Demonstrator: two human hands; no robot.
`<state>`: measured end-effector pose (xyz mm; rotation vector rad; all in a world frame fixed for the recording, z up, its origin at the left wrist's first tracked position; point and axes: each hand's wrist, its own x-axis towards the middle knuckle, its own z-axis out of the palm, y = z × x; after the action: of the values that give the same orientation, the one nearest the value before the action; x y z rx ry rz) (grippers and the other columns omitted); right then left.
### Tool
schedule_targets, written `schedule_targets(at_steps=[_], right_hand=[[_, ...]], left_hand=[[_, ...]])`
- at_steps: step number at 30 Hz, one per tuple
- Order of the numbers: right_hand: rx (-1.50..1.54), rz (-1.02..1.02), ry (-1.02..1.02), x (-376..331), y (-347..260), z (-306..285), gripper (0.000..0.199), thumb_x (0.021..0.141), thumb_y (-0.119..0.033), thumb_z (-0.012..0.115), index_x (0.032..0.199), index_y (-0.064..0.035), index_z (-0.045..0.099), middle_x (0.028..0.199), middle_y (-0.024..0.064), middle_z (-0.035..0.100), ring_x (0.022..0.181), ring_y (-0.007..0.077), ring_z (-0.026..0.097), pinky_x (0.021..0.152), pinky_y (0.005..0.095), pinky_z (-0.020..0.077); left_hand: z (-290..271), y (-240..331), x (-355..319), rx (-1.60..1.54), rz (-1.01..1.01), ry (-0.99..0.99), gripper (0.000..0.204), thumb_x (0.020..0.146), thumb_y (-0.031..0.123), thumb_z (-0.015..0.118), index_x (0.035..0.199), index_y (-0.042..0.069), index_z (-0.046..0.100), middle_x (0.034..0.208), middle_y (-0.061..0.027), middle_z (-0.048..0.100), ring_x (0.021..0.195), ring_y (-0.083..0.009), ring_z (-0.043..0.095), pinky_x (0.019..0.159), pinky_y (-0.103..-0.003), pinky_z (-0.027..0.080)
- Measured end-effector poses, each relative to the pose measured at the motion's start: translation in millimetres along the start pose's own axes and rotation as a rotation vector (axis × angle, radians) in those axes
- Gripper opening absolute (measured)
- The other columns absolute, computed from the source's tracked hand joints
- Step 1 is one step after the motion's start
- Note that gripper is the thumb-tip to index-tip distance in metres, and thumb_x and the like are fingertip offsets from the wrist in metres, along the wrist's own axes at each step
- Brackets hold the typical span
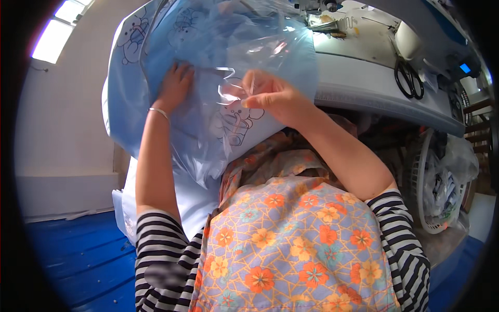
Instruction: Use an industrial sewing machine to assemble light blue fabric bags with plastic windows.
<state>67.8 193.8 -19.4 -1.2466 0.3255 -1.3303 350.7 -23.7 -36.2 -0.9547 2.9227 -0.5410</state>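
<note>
A folded light-blue garment with a cartoon outline print sits inside a clear plastic bag that I hold up in front of me. My left hand, with a thin bracelet at the wrist, lies flat against the bag's left side. My right hand pinches the edge of the clear plastic near the middle of the bag. Both forearms rise from striped sleeves over a flowered apron.
A white sewing table runs along the upper right, with black scissors lying on it. A white laundry basket stuffed with bagged cloth stands at the right. A blue surface fills the lower left, below a white wall.
</note>
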Motion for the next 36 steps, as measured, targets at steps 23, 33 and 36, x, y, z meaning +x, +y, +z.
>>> schedule_targets(at_steps=[23, 33, 36], right_hand=[[-0.405, 0.333, 0.725, -137, 40, -34, 0.022, 0.084, -0.007, 0.065, 0.104, 0.0003, 0.067, 0.109, 0.0091, 0.067, 0.101, 0.0166, 0.063, 0.090, 0.0335, 0.0495], [-0.118, 0.644, 0.313, -132, -19, 31, 0.030, 0.097, -0.021, 0.061, 0.117, -0.0003, 0.063, 0.110, 0.0017, 0.065, 0.104, 0.0091, 0.055, 0.093, 0.0294, 0.0456], [-0.018, 0.588, 0.412, -129, -22, 33, 0.031, 0.097, -0.023, 0.061, 0.114, 0.0028, 0.063, 0.105, 0.0053, 0.068, 0.099, 0.0097, 0.058, 0.089, 0.0289, 0.0474]], left_hand=[[-120, 255, 96, -0.428, 0.136, 0.175, 0.047, 0.089, 0.020, 0.058, 0.132, 0.001, 0.051, 0.139, -0.0194, 0.048, 0.130, -0.0344, 0.045, 0.106, -0.048, 0.036], [-130, 257, 73, -0.518, 0.180, 0.096, 0.049, 0.092, 0.025, 0.055, 0.132, -0.002, 0.049, 0.140, -0.0192, 0.048, 0.132, -0.0326, 0.043, 0.106, -0.050, 0.036], [-128, 258, 82, -0.536, 0.159, 0.125, 0.045, 0.092, 0.021, 0.055, 0.129, -0.003, 0.051, 0.136, -0.0200, 0.050, 0.129, -0.0329, 0.045, 0.104, -0.049, 0.037]])
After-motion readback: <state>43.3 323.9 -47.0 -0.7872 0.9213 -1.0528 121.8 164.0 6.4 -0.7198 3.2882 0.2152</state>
